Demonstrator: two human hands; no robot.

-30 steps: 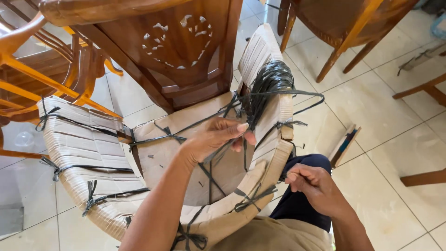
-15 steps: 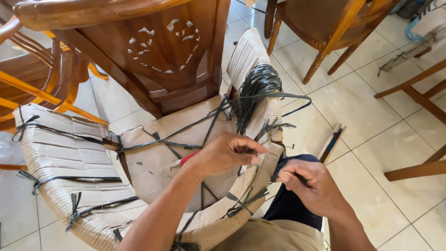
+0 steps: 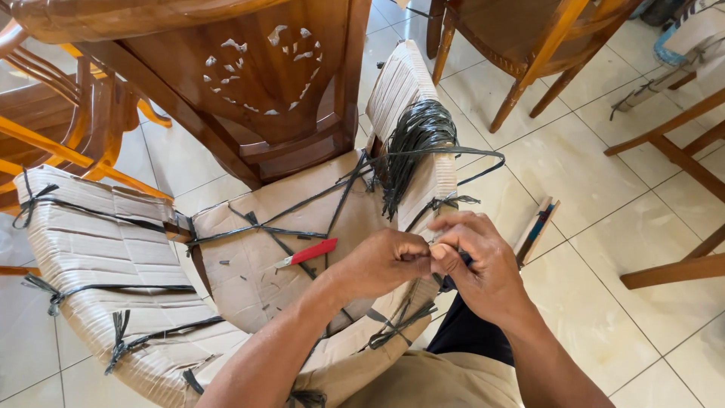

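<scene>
On the left sits the cardboard-wrapped chair (image 3: 113, 257), red-handled cutter (image 3: 308, 253) lying on its seat. Your left hand (image 3: 381, 263) and right hand (image 3: 476, 264) meet at the front armrest, both pinching a black strap (image 3: 423, 136) end.

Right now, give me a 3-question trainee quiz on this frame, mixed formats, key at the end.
1. True or false: the left hand and right hand meet at the edge of the cardboard-wrapped chair.
2. The red-handled tool lies: A) on the tiled floor, B) on the wrapped seat, C) in the right hand.
3. Fill in: the bundle of black straps hangs over the wrapped chair's ____.

Key: 1 true; 2 B; 3 backrest.
</scene>
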